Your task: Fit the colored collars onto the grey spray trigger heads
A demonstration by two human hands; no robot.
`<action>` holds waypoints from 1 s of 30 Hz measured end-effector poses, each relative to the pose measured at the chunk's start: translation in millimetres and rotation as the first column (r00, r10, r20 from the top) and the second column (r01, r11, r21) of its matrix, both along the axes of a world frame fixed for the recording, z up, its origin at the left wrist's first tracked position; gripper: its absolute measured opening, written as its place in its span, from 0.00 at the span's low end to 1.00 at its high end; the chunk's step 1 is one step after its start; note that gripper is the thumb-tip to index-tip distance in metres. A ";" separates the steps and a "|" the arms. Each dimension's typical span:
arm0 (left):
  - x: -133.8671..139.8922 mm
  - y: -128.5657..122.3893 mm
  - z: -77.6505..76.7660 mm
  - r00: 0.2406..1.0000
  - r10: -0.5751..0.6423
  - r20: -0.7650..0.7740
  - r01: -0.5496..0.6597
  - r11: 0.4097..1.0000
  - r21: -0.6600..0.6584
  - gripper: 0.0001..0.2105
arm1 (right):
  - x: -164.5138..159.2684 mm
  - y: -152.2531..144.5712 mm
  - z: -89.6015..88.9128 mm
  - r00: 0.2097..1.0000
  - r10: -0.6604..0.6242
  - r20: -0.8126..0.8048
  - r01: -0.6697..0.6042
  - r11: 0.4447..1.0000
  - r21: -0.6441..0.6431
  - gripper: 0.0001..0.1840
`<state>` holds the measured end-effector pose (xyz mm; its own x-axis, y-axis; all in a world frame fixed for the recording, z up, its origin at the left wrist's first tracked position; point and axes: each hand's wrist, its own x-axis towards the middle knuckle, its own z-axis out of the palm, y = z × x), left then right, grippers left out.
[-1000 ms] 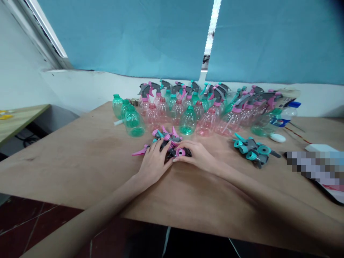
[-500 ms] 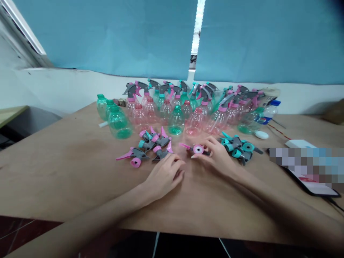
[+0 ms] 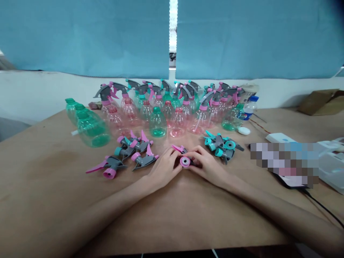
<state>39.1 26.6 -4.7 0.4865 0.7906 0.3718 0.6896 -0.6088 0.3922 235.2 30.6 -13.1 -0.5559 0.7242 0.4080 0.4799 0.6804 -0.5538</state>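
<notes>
Plywood table [image 3: 53,200] fills my view, rows of pink and green spray bottles [image 3: 158,111] along its far edge (some capped, some not). Nearer me lie loose trigger heads [image 3: 129,152]. My left hand [image 3: 163,168] and right hand [image 3: 206,166] meet, fingers clamped on one pink-collared trigger head [image 3: 185,161] mid-table.

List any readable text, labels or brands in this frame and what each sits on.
None can be read.
The water bottle with the blue cap has a blue label, too small and blurred to read.
A flat thing on the table's right side is pixelated, so any print there is unreadable.
The pink spray head in both hands shows no marking.
</notes>
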 end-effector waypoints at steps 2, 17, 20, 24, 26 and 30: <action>2.4 1.1 0.3 1.000 -0.012 0.011 0.013 1.000 -0.017 0.07 | 3.1 0.4 -1.7 0.999 -0.021 -0.026 0.021 1.000 0.002 0.13; 0.5 -8.4 3.4 0.990 -0.052 0.135 0.058 0.997 -0.041 0.05 | 5.9 -5.2 1.6 0.966 -0.166 -0.196 0.154 0.985 -0.073 0.12; -0.3 -11.6 3.9 0.981 -0.091 0.171 0.092 0.996 0.005 0.07 | 5.3 -5.8 3.1 0.974 -0.136 -0.183 0.123 0.989 -0.080 0.12; 0.5 -13.8 5.5 0.971 -0.184 0.152 0.177 0.982 0.061 0.10 | 2.5 -7.7 4.0 0.977 -0.130 -0.169 0.115 0.989 -0.096 0.12; 1.1 -13.8 6.4 0.964 -0.219 0.149 0.209 0.975 0.079 0.11 | 1.0 -8.3 3.7 0.981 -0.114 -0.159 0.098 0.990 -0.100 0.11; 1.3 -12.9 7.7 0.957 -0.249 0.149 0.238 0.967 0.087 0.11 | -0.4 -7.8 2.1 0.985 -0.083 -0.154 0.069 0.994 -0.089 0.11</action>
